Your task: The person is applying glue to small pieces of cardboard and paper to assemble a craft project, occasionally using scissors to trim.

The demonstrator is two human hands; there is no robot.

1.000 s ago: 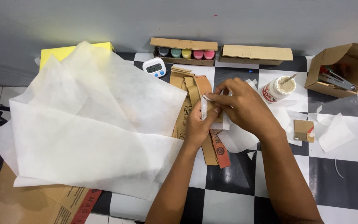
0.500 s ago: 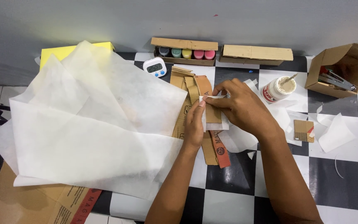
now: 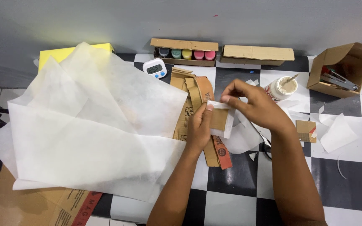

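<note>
we see both hands over a black-and-white checkered table [image 3: 348, 167]. left hand [image 3: 199, 125] grips the left edge of a small cardboard piece wrapped in white paper [image 3: 220, 119], thumb pressed on its front, fingers curled behind. right hand [image 3: 254, 106] pinches the same piece at its top edge, fingertips closed on the paper fold. the piece is held just above a loose pile of brown cardboard strips [image 3: 195, 98], near the table's middle.

left of the hands, large sheets of white tissue paper [image 3: 89, 129] spread over the table, partly covering a yellow box [image 3: 59, 53]. a small white digital timer [image 3: 154, 68] sits behind the strips. by the wall, a cardboard tray of paint pots [image 3: 184, 52] and a closed flat cardboard box [image 3: 258, 54]. right of the hands, a white glue jar with a stick in it [image 3: 280, 87]; further right, an open cardboard box with tools [image 3: 342, 69]. paper scraps [image 3: 338, 134] lie near the right arm
</note>
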